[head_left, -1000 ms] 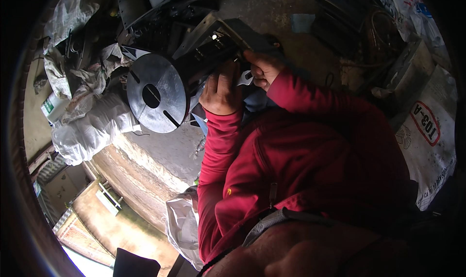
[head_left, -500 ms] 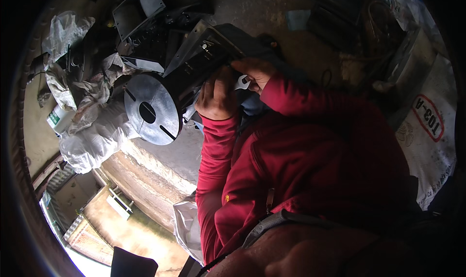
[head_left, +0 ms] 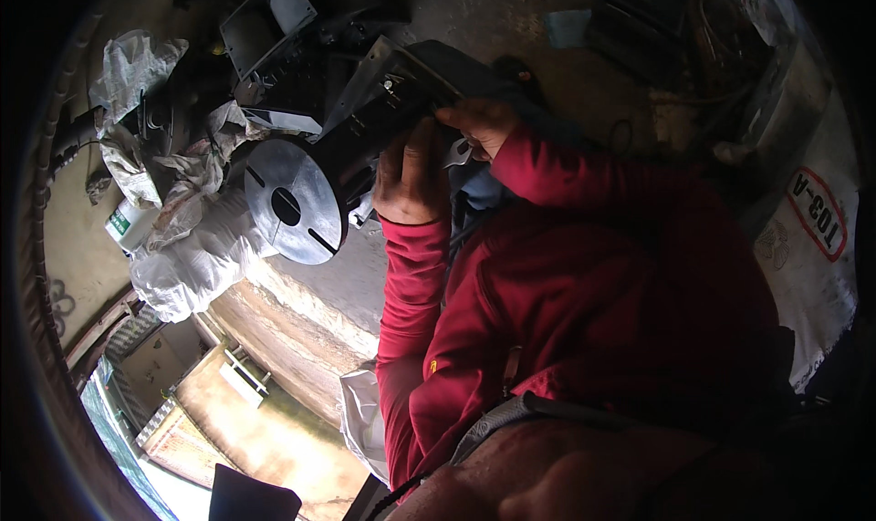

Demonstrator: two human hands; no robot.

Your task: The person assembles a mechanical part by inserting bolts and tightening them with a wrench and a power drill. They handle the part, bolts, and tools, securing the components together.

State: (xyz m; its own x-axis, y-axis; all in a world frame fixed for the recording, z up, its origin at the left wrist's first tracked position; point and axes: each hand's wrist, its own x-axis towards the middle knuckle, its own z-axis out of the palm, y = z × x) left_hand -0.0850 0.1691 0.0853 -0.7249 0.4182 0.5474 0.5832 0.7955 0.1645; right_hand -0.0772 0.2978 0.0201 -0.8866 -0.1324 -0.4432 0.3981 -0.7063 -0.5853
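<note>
A dark metal machine part (head_left: 370, 119) with bolts along it lies in front of me, a round slotted metal disc (head_left: 315, 188) at its near left end. Against its right side my left hand (head_left: 412, 179) is closed, fingers bent; what they grip is hidden. Just right of it, my right hand (head_left: 484, 127) is closed around an open-end wrench (head_left: 458, 153). Only the shiny end of the wrench shows below the fingers, and its far end is covered.
Crumpled white plastic bags (head_left: 192, 270) and a white bottle (head_left: 128, 224) lie left of the disc. Beyond stands an angled metal bracket (head_left: 265, 28). A printed white sack (head_left: 803, 265) is at the right, and dark metal pieces (head_left: 630, 37) lie at the far right.
The whole scene has shifted slightly right in view. Both hands stay at the same spot on the machine part, and less of the wrench shows now.
</note>
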